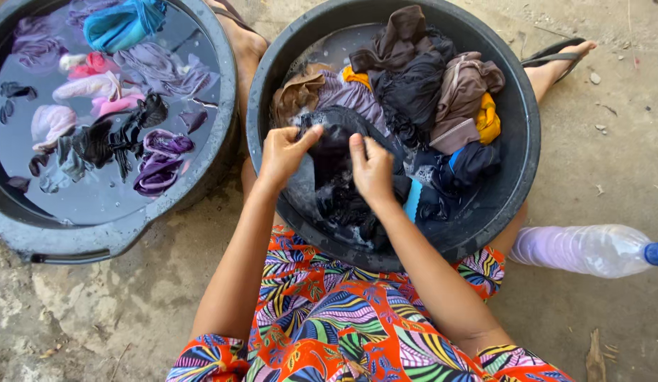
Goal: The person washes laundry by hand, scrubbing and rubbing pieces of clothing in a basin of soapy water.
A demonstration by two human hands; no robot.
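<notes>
Hand-scrubbing dark wet garment [336, 152] in black basin [516, 152], centre of frame. Left hand [283, 152] fingers pinched narrow on cloth edge; right hand [371, 170] fingers curled, gripping same cloth just beside. Best done with fabric taut between hands, rubbed fold against fold, low over suds. Heap of brown, black, yellow clothes [442, 92] behind. Second basin [124, 233] upper left, clothes soaking in water. Plastic bottle [587, 249] lower right on concrete floor [102, 311].
</notes>
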